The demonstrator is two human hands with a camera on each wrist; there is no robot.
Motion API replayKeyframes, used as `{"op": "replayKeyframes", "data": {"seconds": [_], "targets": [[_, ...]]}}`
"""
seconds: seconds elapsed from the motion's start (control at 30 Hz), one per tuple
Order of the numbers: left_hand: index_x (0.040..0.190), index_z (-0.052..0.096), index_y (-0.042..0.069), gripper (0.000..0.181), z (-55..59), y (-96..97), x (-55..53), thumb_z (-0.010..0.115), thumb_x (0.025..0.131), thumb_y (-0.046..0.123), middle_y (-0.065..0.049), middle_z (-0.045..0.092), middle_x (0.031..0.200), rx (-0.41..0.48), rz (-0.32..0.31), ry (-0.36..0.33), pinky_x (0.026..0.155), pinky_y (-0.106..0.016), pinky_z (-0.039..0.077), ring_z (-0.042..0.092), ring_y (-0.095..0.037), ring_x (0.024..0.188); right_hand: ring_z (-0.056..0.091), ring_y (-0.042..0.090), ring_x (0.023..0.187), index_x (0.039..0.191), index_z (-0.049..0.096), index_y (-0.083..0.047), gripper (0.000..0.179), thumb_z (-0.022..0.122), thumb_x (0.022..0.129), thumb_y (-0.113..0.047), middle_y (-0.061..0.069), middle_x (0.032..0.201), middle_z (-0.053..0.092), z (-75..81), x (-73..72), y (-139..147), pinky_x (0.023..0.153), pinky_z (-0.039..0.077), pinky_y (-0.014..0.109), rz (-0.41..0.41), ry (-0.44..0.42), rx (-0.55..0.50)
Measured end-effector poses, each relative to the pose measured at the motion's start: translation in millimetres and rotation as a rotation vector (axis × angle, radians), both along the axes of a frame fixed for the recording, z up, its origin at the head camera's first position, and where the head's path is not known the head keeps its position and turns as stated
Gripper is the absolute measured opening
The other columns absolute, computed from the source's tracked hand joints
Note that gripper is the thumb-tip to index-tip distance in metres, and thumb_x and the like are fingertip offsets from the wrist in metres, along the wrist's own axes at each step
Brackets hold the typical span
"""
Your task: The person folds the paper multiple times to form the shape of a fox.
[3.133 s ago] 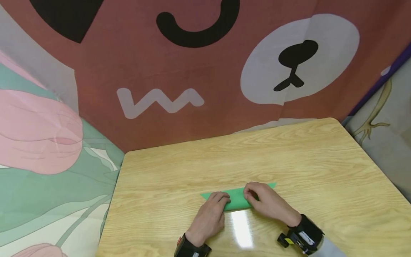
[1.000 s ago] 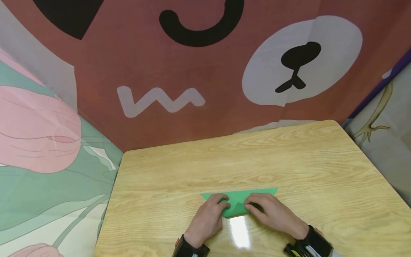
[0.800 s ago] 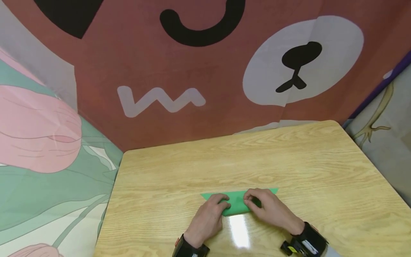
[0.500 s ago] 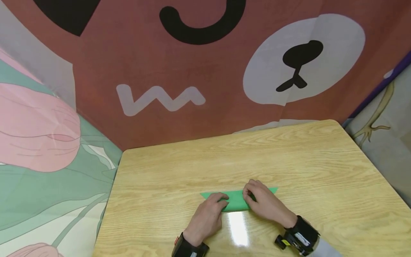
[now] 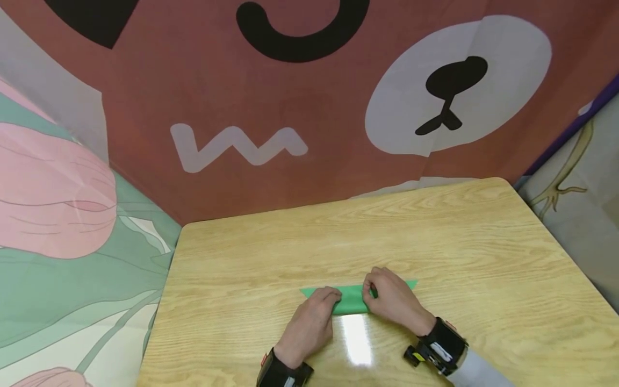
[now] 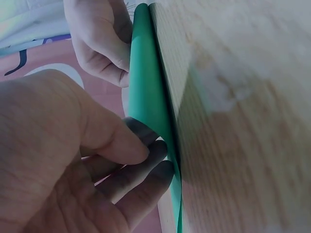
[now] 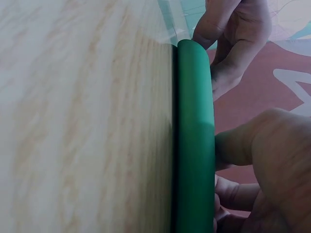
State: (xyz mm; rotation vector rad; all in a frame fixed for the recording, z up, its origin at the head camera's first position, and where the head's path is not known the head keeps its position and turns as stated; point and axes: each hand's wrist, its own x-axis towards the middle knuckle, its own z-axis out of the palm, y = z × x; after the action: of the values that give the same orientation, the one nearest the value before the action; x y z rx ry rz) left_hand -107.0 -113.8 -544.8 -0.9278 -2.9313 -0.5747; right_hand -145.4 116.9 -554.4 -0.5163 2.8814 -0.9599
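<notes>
A sheet of green paper [image 5: 351, 300] lies folded on the table, with a pointed corner sticking out at either end. Its near edge bulges in a soft, rounded fold, seen along its length in the right wrist view as a green roll [image 7: 195, 131]. My left hand [image 5: 310, 321] holds the paper's left part, fingertips bent onto it; in the left wrist view its thumb [image 6: 129, 145] and fingers come to the paper's edge. My right hand [image 5: 394, 297] has thumb and forefinger brought together on the paper's right part, the other fingers curled. The paper beneath both hands is hidden.
The wood-grain table [image 5: 271, 247] stretches beyond and to both sides of the paper. A brown printed cloth [image 5: 242, 188] hangs along its back edge, a floral cloth [image 5: 58, 301] at the left. Black wrist bands with cameras sit on both wrists.
Over the last second my right hand has moved away from me across the paper, and the near folded edge has shifted away too. My left hand has stayed nearly in place.
</notes>
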Motion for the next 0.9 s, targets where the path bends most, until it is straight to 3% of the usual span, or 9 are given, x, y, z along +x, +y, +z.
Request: {"op": "replayKeyframes", "data": {"seconds": [0.17, 0.3, 0.43, 0.6, 0.9], "targets": [[0.133, 0.065, 0.008, 0.040, 0.0, 5.7, 2.6, 0.064, 0.094, -0.003, -0.006, 0.065, 0.136, -0.018, 0.005, 0.026, 0.096, -0.032, 0.061, 0.064, -0.021, 0.125, 0.044, 0.010, 0.068, 0.073, 0.067, -0.019, 0.017, 0.075, 0.085, -0.008, -0.006, 0.071, 0.051, 0.8, -2.6, -1, 0.062, 0.038, 0.023, -0.026, -0.031, -0.012], [0.146, 0.057, 0.017, 0.047, 1.2, 13.8, 9.5, 0.061, 0.100, 0.011, -0.004, 0.057, 0.151, -0.099, -0.027, 0.044, 0.083, -0.037, 0.065, 0.062, -0.029, 0.131, 0.044, 0.009, 0.067, 0.071, 0.067, -0.020, 0.018, 0.075, 0.082, -0.007, -0.006, 0.070, 0.051, 0.5, -2.8, -1, 0.062, 0.039, 0.023, -0.041, -0.043, -0.015], [0.151, 0.053, 0.023, 0.053, 0.8, 20.3, 16.9, 0.059, 0.099, 0.018, 0.000, 0.055, 0.155, -0.181, -0.045, 0.080, 0.074, -0.041, 0.066, 0.059, -0.036, 0.134, 0.044, 0.010, 0.067, 0.070, 0.066, -0.019, 0.019, 0.076, 0.080, -0.006, -0.005, 0.069, 0.051, 0.0, -3.1, -2, 0.061, 0.039, 0.023, -0.049, -0.045, -0.015], [0.149, 0.056, 0.022, 0.054, -0.5, 23.7, 21.6, 0.061, 0.095, 0.017, 0.001, 0.059, 0.152, -0.221, -0.032, 0.144, 0.080, -0.039, 0.066, 0.058, -0.035, 0.135, 0.044, 0.010, 0.066, 0.070, 0.065, -0.019, 0.020, 0.076, 0.080, -0.006, -0.005, 0.069, 0.050, 0.1, -3.9, -2, 0.060, 0.038, 0.023, -0.054, -0.046, -0.012], [0.150, 0.056, 0.020, 0.055, -0.5, 24.4, 23.3, 0.063, 0.095, 0.020, 0.001, 0.059, 0.152, -0.252, -0.036, 0.183, 0.100, -0.040, 0.060, 0.057, -0.033, 0.138, 0.042, 0.009, 0.068, 0.078, 0.065, -0.021, 0.018, 0.078, 0.083, -0.009, -0.006, 0.071, 0.049, -2.7, -1.4, -1, 0.060, 0.036, 0.022, -0.031, 0.004, -0.007]]}}
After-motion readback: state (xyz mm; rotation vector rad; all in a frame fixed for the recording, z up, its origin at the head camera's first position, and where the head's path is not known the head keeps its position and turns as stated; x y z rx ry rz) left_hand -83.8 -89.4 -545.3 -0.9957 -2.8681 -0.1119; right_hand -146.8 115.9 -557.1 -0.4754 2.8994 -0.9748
